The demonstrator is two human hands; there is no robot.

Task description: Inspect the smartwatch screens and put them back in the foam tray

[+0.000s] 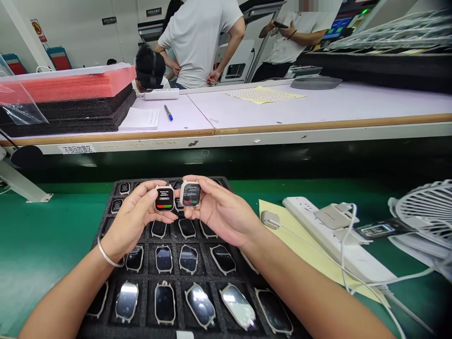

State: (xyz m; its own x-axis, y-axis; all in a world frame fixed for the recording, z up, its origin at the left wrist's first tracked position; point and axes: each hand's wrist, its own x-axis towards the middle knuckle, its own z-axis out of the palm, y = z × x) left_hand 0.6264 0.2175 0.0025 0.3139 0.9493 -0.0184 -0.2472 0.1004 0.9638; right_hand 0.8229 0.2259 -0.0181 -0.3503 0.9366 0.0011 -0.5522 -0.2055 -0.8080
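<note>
a green bench [65,226] carries a black foam tray [176,278], a yellow sheet [287,219] and a white fan [423,205].

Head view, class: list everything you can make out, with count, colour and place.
Shelf: one, pale, across upper half
Bench: one, green, below shelf
Tray: one, black, on bench
Watches: many, partly hidden, pale-cased, in tray
Held watches: two, pale-cased, above tray
Power strip: one, white, right of tray
Adapter: at least one, whitish, on power strip
Cables: several, white, right side
Fan: one, white, far right
Sheets: two, yellowish, on shelf and bench
Foam stack: one, pink over black, shelf left
Papers: count unclear, white, beside foam stack
Pen: one, blue, on shelf
People: at least three, white tops, behind shelf
Bracelet: one, silver, left wrist
Left hand: one, bare, holding one watch
Right hand: one, bare, holding one watch
</note>
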